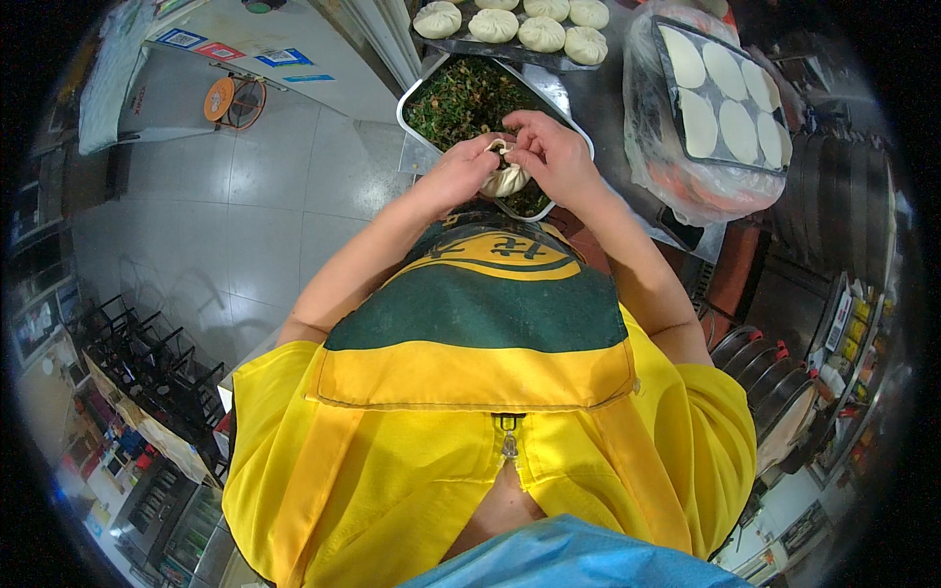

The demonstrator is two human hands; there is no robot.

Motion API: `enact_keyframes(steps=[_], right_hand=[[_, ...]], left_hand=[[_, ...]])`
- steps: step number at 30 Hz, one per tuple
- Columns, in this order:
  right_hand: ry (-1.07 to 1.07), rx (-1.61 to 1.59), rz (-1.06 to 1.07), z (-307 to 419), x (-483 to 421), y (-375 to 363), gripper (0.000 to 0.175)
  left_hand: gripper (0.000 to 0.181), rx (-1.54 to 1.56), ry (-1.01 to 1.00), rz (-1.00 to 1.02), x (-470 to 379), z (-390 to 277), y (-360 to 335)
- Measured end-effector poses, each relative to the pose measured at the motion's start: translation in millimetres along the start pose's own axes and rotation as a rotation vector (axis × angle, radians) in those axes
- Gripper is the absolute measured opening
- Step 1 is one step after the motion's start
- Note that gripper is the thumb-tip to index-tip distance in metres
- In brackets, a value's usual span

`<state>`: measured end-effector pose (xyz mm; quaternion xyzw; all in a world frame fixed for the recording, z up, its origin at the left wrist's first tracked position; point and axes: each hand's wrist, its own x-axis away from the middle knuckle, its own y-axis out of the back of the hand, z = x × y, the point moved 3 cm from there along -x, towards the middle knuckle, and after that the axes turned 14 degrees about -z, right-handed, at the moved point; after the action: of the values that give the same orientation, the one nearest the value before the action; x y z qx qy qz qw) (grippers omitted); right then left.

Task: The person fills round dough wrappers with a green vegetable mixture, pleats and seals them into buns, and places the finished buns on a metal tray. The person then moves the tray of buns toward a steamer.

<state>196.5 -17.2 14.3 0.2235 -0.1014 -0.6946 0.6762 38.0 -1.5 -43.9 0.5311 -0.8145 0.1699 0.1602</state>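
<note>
A partly pleated dough bun point(505, 181) with dark green filling showing at its top is held between both hands. My left hand point(464, 170) cups its left side, thumb and fingers at the rim. My right hand point(550, 153) pinches the rim from the right. Both hands are over a white-rimmed tub point(403, 110) of chopped green filling point(470, 95). Beyond the tub, several pleated buns point(493, 26) sit in rows on a dark tray point(481, 48). To the right, flat dough rounds point(737, 131) lie on another dark-edged tray point(680, 125).
The right tray rests on a plastic-covered stack point(650, 173) on the metal counter point(599, 95). A dark phone-like object point(680, 229) lies near the counter's edge. Round lidded pans point(764, 375) stand at the lower right. A pale cabinet point(353, 66) borders the tub's left.
</note>
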Motion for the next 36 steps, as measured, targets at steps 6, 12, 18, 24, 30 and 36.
enact_keyframes(steps=[6,12,18,24,30,36], right_hand=[[0.297,0.122,-0.060,3,7,-3,0.007],[0.112,0.073,-0.107,-1,2,6,0.011],[0.140,0.054,-0.064,10,-1,6,0.010],[0.231,0.129,0.051,7,-5,7,0.013],[0.362,0.133,0.006,17,-1,7,0.016],[0.163,0.050,0.148,16,-9,9,0.012]], left_hand=[[0.037,-0.141,-0.039,0.049,8,-14,-3],[0.042,0.147,0.211,0.120,16,-31,-3],[0.043,0.008,0.136,0.175,18,-42,-3],[0.039,-0.088,0.079,0.151,10,-35,-1],[0.032,-0.065,0.118,0.181,6,-27,2],[0.040,0.125,0.089,0.237,10,-30,11]])
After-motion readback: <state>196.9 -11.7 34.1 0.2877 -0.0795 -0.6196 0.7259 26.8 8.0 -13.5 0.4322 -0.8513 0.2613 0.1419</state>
